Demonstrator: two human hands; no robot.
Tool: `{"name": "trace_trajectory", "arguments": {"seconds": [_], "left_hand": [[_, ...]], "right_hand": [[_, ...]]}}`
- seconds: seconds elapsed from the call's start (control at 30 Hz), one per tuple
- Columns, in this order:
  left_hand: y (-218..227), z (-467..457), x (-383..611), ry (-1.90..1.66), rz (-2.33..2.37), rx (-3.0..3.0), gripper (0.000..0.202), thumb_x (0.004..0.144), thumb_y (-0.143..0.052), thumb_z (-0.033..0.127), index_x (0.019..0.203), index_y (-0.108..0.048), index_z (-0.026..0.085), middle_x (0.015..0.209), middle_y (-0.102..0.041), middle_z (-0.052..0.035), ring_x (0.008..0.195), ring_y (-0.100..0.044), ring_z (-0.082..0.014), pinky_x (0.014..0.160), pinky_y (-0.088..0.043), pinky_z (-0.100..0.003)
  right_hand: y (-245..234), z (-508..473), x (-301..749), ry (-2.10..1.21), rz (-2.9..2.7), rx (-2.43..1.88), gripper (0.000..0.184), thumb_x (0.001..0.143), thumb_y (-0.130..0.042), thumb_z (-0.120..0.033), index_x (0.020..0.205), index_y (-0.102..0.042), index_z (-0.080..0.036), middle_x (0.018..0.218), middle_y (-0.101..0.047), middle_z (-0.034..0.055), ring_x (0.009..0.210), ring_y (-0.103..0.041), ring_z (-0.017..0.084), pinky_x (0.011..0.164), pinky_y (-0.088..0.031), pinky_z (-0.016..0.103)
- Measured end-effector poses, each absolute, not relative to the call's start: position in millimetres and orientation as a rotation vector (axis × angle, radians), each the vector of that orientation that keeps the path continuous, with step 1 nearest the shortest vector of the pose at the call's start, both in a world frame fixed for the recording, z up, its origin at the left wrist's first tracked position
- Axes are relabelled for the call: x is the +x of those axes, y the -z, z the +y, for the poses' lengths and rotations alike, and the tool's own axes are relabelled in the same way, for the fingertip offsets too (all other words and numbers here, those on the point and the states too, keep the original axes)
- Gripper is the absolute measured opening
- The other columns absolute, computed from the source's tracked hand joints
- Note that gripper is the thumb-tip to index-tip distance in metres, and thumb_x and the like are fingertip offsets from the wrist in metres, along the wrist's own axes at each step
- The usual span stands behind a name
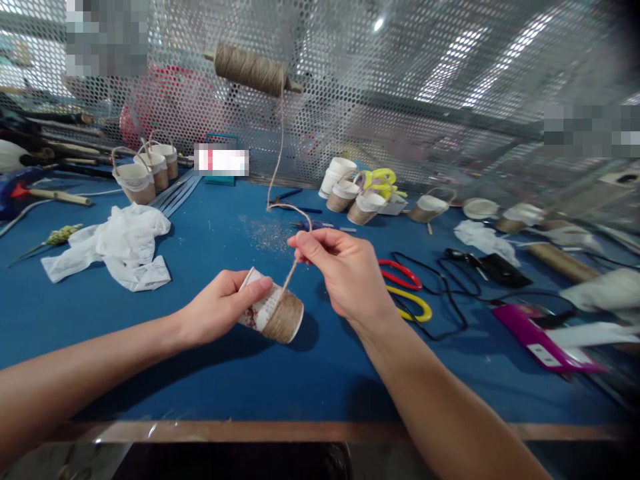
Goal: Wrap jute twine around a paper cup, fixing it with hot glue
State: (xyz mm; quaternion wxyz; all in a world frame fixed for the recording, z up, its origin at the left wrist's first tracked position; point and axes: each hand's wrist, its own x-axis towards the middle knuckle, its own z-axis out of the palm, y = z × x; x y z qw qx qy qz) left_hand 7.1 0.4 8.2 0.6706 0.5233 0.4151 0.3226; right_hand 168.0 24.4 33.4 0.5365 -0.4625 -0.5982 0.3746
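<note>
My left hand (223, 307) is closed around the rim end of a small paper cup (257, 313), which lies tilted on its side above the table. Twine (285, 319) is wound round the cup's base half; the rest is white with a dark red print. Between thumb and fingers of my right hand (340, 267) I pinch the jute twine (291, 272), taut from the cup to my fingertips. Beyond my fingers the strand loops back across the table and rises to a twine spool (250, 69) hung on a rod at the mesh.
Twine-wrapped cups with handles (137, 180) stand back left, more cups (367, 208) back right. White lace cloth (113, 243) lies left. Scissors with red and yellow handles (413, 307), a black cord (457, 313) and a purple box (540, 337) lie right. Pliers (290, 200) lie behind my hands.
</note>
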Motion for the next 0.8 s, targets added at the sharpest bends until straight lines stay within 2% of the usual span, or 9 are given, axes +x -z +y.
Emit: {"name": "trace_trajectory", "arguments": {"seconds": [0.4, 0.67, 0.8], "left_hand": [[-7, -4, 6, -0.782, 0.816, 1.166, 0.036, 0.069, -0.059, 0.048, 0.072, -0.058, 0.011, 0.060, -0.053, 0.0018, 0.053, -0.046, -0.0078, 0.053, -0.042, -0.020], [-3, -6, 0, -0.879, 0.719, 1.456, 0.030, 0.083, -0.045, 0.035, 0.068, -0.056, 0.012, 0.056, -0.045, 0.0034, 0.050, -0.036, -0.0066, 0.048, -0.035, -0.016], [-3, -6, -3, -0.929, 0.703, 1.604, 0.029, 0.085, -0.041, 0.027, 0.064, -0.053, 0.013, 0.054, -0.041, 0.0043, 0.049, -0.031, -0.0065, 0.045, -0.031, -0.015]], "right_hand": [[-29, 26, 168, -0.932, -1.485, -1.193, 0.016, 0.072, -0.064, -0.030, 0.065, -0.065, -0.016, 0.057, -0.061, -0.0019, 0.054, -0.052, 0.007, 0.056, -0.043, 0.021], [-24, 24, 167, -0.993, -1.523, -1.244, 0.019, 0.073, -0.061, -0.033, 0.065, -0.065, -0.016, 0.059, -0.062, -0.0009, 0.057, -0.054, 0.009, 0.059, -0.043, 0.023], [-22, 23, 165, -1.036, -1.540, -1.264, 0.018, 0.073, -0.061, -0.032, 0.066, -0.065, -0.016, 0.058, -0.061, -0.0014, 0.056, -0.053, 0.009, 0.060, -0.043, 0.023]]}}
